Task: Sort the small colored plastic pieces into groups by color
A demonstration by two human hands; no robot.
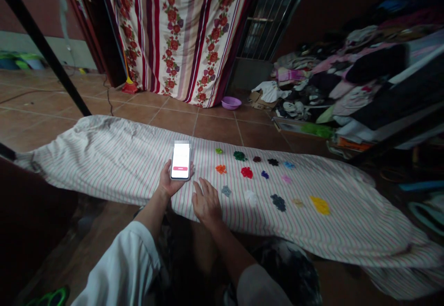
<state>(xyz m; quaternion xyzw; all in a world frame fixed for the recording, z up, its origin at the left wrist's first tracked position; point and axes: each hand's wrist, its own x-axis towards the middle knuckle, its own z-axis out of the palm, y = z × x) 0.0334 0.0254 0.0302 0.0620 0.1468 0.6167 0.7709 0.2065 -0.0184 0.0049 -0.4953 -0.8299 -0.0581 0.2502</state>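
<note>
A lit phone (181,162) with a white screen and a red bar rests in my left hand (169,181), whose fingers wrap round its edges. My right hand (207,203) is just right of it, palm down over the striped cloth (138,158), fingers apart and holding nothing. Small piles sorted by colour lie on the cloth to the right: orange (221,169), red (247,172), dark green (239,156), grey (226,191), white (250,198), dark grey (278,202) and yellow (320,205), among several others. The grey pile is nearest my right hand.
Beyond the cloth, a floral curtain (187,33) hangs over the tiled floor. A purple basin (231,103) and a red broom (129,86) stand near it. Heaped clothes (326,75) fill the right side. A dark pole (45,42) slants across the left.
</note>
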